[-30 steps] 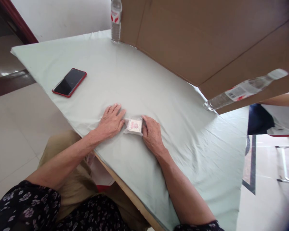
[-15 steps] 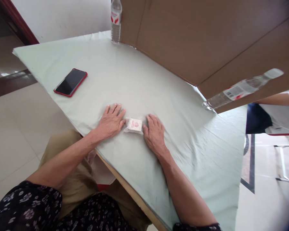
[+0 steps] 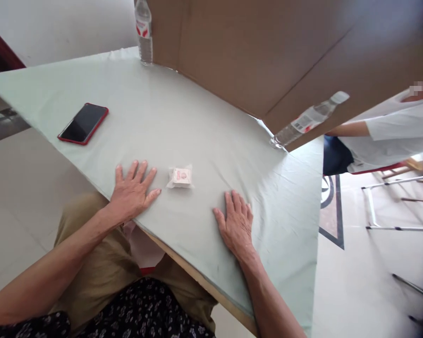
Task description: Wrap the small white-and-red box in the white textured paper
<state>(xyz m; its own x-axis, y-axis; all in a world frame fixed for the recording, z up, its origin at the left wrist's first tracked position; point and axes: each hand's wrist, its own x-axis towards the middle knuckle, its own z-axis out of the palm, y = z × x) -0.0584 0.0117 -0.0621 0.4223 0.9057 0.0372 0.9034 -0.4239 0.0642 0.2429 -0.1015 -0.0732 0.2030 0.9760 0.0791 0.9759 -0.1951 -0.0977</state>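
A small whitish block with red print, wrapped in clear plastic (image 3: 181,177), lies on the pale green tablecloth (image 3: 197,126). To its left, my left hand (image 3: 132,190) rests palm down with its fingers spread, apart from the packet. My right hand (image 3: 237,223) lies flat on the cloth to the packet's right and nearer the table edge, thumb and fingers apart. Neither hand touches the packet or holds anything.
A phone in a red case (image 3: 83,123) lies on the left. A brown cardboard panel (image 3: 239,51) stands behind, with an upright bottle (image 3: 144,35) and a tilted bottle (image 3: 308,121) against it. Beyond it on the right sits a person in white (image 3: 402,122).
Both hands have moved away from the packet, the left one leftward and the right one toward the near edge, fingers spreading wider. The view has turned slightly right.
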